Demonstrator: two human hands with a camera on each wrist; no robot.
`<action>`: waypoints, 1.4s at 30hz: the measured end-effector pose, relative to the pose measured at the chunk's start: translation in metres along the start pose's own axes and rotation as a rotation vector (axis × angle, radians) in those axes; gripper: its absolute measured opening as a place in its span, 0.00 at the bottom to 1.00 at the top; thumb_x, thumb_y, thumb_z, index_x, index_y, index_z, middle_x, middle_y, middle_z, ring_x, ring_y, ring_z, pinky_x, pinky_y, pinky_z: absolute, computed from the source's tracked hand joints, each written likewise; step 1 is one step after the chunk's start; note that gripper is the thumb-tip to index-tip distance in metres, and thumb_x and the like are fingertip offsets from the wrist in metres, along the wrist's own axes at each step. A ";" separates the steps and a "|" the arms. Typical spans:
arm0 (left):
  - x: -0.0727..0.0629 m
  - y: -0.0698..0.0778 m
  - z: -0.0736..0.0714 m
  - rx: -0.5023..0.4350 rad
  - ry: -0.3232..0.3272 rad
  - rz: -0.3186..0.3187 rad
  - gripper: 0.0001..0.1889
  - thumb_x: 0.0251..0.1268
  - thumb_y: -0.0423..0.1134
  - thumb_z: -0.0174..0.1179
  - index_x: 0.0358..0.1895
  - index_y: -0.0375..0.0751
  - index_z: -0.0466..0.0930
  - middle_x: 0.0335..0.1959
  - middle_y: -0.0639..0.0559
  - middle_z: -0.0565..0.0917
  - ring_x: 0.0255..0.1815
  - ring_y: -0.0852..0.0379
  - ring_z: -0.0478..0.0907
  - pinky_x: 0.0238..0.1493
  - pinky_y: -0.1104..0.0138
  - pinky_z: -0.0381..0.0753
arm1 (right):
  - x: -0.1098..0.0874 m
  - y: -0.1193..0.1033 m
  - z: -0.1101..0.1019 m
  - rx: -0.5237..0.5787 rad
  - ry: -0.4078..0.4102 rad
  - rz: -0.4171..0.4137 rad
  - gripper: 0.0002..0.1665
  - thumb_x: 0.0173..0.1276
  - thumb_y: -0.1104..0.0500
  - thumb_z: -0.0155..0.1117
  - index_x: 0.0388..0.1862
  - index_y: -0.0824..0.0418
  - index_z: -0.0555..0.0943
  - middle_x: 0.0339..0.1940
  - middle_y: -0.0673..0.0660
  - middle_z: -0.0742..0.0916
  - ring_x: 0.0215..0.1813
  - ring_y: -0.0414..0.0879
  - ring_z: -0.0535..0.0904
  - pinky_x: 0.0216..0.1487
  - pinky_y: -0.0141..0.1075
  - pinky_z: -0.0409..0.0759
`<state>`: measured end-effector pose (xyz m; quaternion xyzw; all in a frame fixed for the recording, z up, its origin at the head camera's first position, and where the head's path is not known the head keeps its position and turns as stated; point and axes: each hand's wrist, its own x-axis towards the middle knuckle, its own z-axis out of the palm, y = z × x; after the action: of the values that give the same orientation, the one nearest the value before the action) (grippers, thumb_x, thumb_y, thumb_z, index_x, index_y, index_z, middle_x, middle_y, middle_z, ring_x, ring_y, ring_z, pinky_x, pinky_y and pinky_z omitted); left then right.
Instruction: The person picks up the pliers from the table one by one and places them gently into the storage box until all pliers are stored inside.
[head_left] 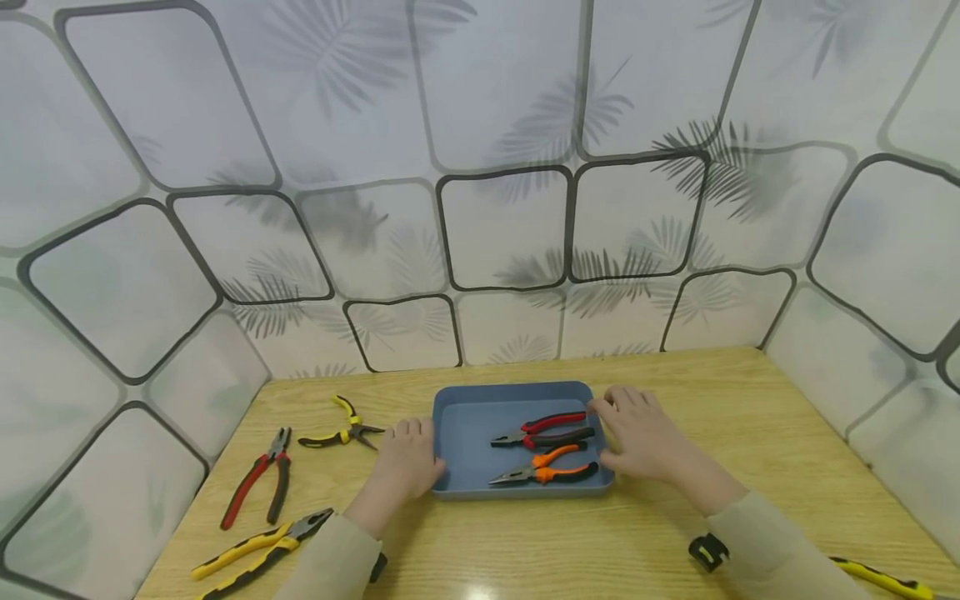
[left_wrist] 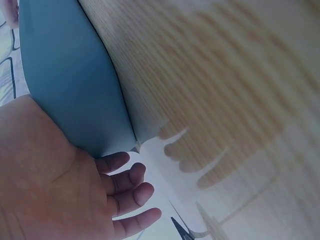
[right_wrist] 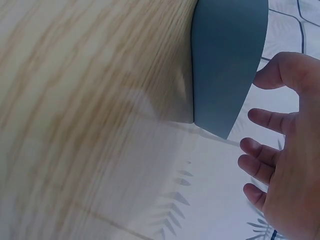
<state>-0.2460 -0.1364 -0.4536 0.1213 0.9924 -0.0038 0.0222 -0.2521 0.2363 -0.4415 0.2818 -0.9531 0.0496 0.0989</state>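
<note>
A blue-grey rectangular tray (head_left: 465,433) sits on the wooden table between both hands. Inside, toward its right end, lie red-and-black combination pliers (head_left: 531,437) and orange-and-black needle-nose pliers (head_left: 543,473). My left hand (head_left: 405,460) rests at the tray's left side, thumb by the rim. In the left wrist view its fingers (left_wrist: 131,199) are loosely bent beside the tray's outer wall (left_wrist: 70,75). At the right end, my right hand (head_left: 641,433) has its thumb at the rim. The right wrist view shows its other fingers (right_wrist: 272,119) spread apart from the wall.
Left of the tray lie yellow-and-black needle-nose pliers (head_left: 356,432), red-and-black pliers (head_left: 279,457) and larger yellow-and-black pliers (head_left: 288,540). A yellow-and-black handle (head_left: 881,577) shows at the lower right. A patterned cloth wall (head_left: 502,325) borders the table's back and sides.
</note>
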 end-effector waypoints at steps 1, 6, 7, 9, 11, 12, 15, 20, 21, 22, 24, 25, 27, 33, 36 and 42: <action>0.000 0.000 0.000 0.001 0.000 0.000 0.27 0.72 0.51 0.65 0.60 0.31 0.72 0.54 0.35 0.80 0.58 0.38 0.78 0.63 0.44 0.77 | -0.001 0.001 0.001 -0.002 0.000 0.004 0.33 0.57 0.49 0.75 0.61 0.57 0.79 0.49 0.56 0.77 0.51 0.53 0.71 0.51 0.52 0.68; 0.000 0.000 0.000 0.002 0.007 0.000 0.27 0.72 0.50 0.65 0.60 0.31 0.72 0.54 0.35 0.80 0.58 0.38 0.78 0.63 0.44 0.78 | -0.004 0.005 0.002 -0.003 0.000 0.021 0.33 0.57 0.49 0.75 0.60 0.57 0.79 0.48 0.56 0.77 0.51 0.54 0.71 0.52 0.53 0.69; 0.000 0.000 0.000 0.003 0.007 -0.001 0.27 0.72 0.50 0.65 0.61 0.31 0.72 0.54 0.35 0.80 0.58 0.38 0.78 0.64 0.44 0.78 | -0.004 0.005 0.002 -0.004 0.001 0.024 0.33 0.57 0.49 0.75 0.60 0.57 0.79 0.48 0.56 0.77 0.51 0.54 0.72 0.53 0.53 0.69; 0.000 0.001 -0.001 0.002 0.001 -0.004 0.28 0.72 0.50 0.65 0.62 0.31 0.72 0.55 0.34 0.80 0.59 0.38 0.78 0.64 0.44 0.77 | -0.004 0.006 0.001 -0.002 0.004 0.027 0.33 0.56 0.49 0.75 0.60 0.57 0.79 0.48 0.56 0.77 0.51 0.54 0.72 0.53 0.54 0.69; 0.000 0.001 -0.001 0.001 -0.005 -0.008 0.29 0.72 0.51 0.65 0.63 0.30 0.72 0.56 0.34 0.80 0.60 0.37 0.78 0.65 0.44 0.77 | -0.005 0.006 0.001 0.003 0.009 0.030 0.33 0.56 0.50 0.75 0.60 0.57 0.79 0.48 0.56 0.77 0.51 0.54 0.72 0.54 0.55 0.70; 0.000 0.001 -0.001 0.000 -0.008 -0.009 0.29 0.72 0.51 0.65 0.63 0.30 0.71 0.56 0.34 0.80 0.60 0.37 0.78 0.65 0.44 0.77 | -0.005 0.007 0.001 0.006 0.012 0.031 0.33 0.56 0.50 0.75 0.60 0.57 0.79 0.48 0.56 0.77 0.51 0.54 0.72 0.53 0.54 0.69; 0.000 0.001 -0.002 -0.004 -0.011 -0.011 0.29 0.72 0.51 0.65 0.63 0.30 0.71 0.56 0.34 0.80 0.60 0.38 0.77 0.65 0.44 0.77 | -0.006 0.007 0.001 0.014 0.019 0.035 0.33 0.56 0.50 0.76 0.60 0.58 0.79 0.48 0.56 0.76 0.51 0.54 0.71 0.52 0.53 0.68; 0.000 0.000 0.000 0.002 -0.008 -0.008 0.29 0.72 0.51 0.65 0.63 0.30 0.71 0.55 0.35 0.80 0.59 0.38 0.77 0.64 0.44 0.77 | -0.007 0.008 0.000 -0.001 0.028 0.034 0.31 0.59 0.47 0.75 0.59 0.56 0.79 0.47 0.55 0.76 0.49 0.52 0.70 0.50 0.49 0.66; 0.000 0.000 0.000 0.004 -0.007 -0.007 0.29 0.72 0.51 0.65 0.63 0.30 0.71 0.55 0.35 0.80 0.59 0.38 0.77 0.65 0.44 0.77 | -0.008 0.009 0.000 -0.003 0.028 0.037 0.30 0.59 0.47 0.75 0.58 0.56 0.79 0.47 0.55 0.76 0.49 0.52 0.70 0.49 0.49 0.66; 0.000 0.000 0.000 0.007 -0.006 -0.006 0.30 0.72 0.51 0.65 0.63 0.31 0.71 0.55 0.35 0.80 0.59 0.38 0.77 0.65 0.44 0.77 | -0.008 0.009 0.000 -0.006 0.031 0.038 0.30 0.60 0.46 0.75 0.58 0.55 0.79 0.47 0.55 0.76 0.49 0.52 0.70 0.49 0.49 0.66; 0.000 0.000 -0.001 0.008 -0.005 -0.003 0.30 0.72 0.51 0.65 0.63 0.30 0.71 0.55 0.34 0.80 0.59 0.38 0.78 0.66 0.44 0.77 | -0.009 0.009 -0.002 -0.006 0.034 0.041 0.30 0.60 0.45 0.75 0.58 0.56 0.79 0.47 0.55 0.76 0.49 0.52 0.70 0.50 0.50 0.67; 0.000 0.000 -0.001 0.007 -0.005 -0.002 0.30 0.73 0.51 0.65 0.63 0.30 0.71 0.55 0.34 0.80 0.60 0.38 0.78 0.66 0.44 0.77 | -0.009 0.010 -0.002 -0.007 0.033 0.042 0.30 0.60 0.46 0.75 0.58 0.56 0.79 0.47 0.55 0.76 0.49 0.52 0.71 0.50 0.50 0.67; 0.000 0.000 -0.001 0.005 -0.005 -0.002 0.30 0.73 0.51 0.65 0.63 0.30 0.71 0.56 0.34 0.80 0.60 0.37 0.78 0.67 0.44 0.77 | -0.010 0.011 -0.002 -0.010 0.036 0.045 0.30 0.59 0.46 0.76 0.58 0.56 0.79 0.47 0.55 0.76 0.49 0.52 0.71 0.51 0.51 0.68; -0.001 0.000 -0.002 -0.004 -0.024 -0.006 0.30 0.74 0.51 0.64 0.64 0.30 0.71 0.57 0.34 0.79 0.61 0.37 0.77 0.67 0.44 0.76 | -0.013 0.013 -0.002 -0.011 0.042 0.047 0.30 0.57 0.49 0.77 0.58 0.56 0.79 0.47 0.55 0.76 0.50 0.53 0.72 0.53 0.55 0.70; -0.001 0.000 -0.002 0.000 -0.033 -0.007 0.30 0.74 0.51 0.64 0.64 0.30 0.70 0.58 0.34 0.79 0.61 0.37 0.77 0.67 0.44 0.76 | -0.015 0.014 -0.002 -0.004 0.045 0.049 0.30 0.56 0.51 0.76 0.58 0.56 0.79 0.47 0.56 0.76 0.50 0.54 0.72 0.55 0.56 0.70; -0.001 0.000 -0.003 -0.003 -0.012 -0.003 0.29 0.73 0.51 0.65 0.62 0.31 0.71 0.55 0.35 0.80 0.58 0.39 0.77 0.64 0.44 0.78 | -0.019 0.016 -0.003 0.006 0.039 0.060 0.31 0.56 0.51 0.76 0.58 0.56 0.79 0.47 0.56 0.76 0.51 0.55 0.72 0.56 0.55 0.69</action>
<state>-0.2448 -0.1363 -0.4504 0.1197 0.9924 -0.0029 0.0281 -0.2445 0.2603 -0.4433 0.2524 -0.9588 0.0610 0.1152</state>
